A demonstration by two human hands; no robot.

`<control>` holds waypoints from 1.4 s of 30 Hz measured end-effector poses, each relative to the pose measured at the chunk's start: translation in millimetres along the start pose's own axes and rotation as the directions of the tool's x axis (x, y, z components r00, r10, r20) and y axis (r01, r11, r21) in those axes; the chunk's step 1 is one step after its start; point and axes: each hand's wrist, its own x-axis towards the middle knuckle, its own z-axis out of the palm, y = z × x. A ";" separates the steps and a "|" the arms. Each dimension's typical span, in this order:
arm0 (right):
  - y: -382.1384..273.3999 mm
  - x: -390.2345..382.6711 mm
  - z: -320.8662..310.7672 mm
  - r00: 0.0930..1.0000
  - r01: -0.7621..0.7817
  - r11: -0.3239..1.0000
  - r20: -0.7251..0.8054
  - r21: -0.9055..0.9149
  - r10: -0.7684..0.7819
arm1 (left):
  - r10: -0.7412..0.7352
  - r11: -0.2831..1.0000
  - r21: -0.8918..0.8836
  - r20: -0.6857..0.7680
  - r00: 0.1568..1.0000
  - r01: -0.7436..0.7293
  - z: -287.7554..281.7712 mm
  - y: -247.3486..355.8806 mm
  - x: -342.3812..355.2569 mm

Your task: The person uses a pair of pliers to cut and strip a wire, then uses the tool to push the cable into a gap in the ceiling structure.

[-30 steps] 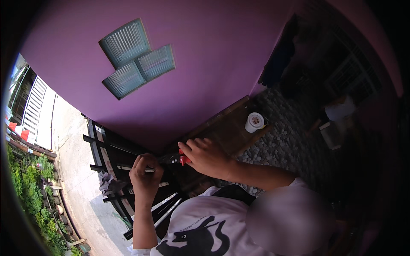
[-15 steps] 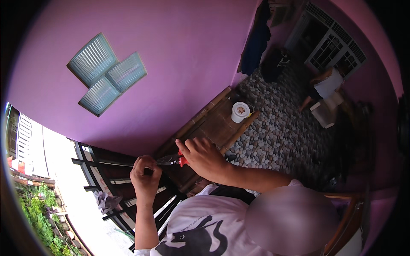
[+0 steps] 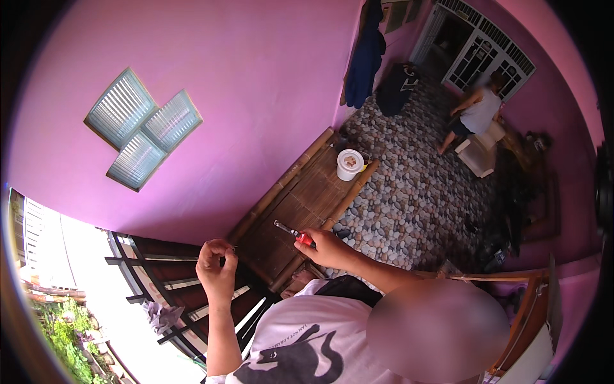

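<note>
My right hand [image 3: 325, 248] is closed around the red handle of a small hand tool [image 3: 303, 238]. Its narrow silvery metal end points up and left, away from my fingers; the exact kind of tool is too small to make out. To the left of it, my left hand [image 3: 217, 261] is raised with thumb and fingers pinched together. A tiny thin dark bit shows at the fingertips, too small to name. The two hands are apart, and the tool touches nothing on the left. Both are held up in front of a bamboo bench [image 3: 268, 224].
A white lidded bucket [image 3: 350, 165] stands on the bench's far end. Pink wall with glass blocks [image 3: 137, 128] rises on the left, above a dark slatted rack [image 3: 166, 269]. Across the pebble-patterned floor [image 3: 403, 192], another person [image 3: 480, 112] stands by a pale chair [image 3: 476, 157].
My right hand has drawn back to the right with the tool, away from my left hand. The left stays pinched at nearly the same spot. The other person stands more upright.
</note>
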 end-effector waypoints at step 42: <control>-388.1 309.4 -272.3 0.801 0.595 0.734 -0.322 0.329 -0.505 | -0.039 0.998 -0.053 -0.390 0.920 0.020 -45.3 27.1 -82.6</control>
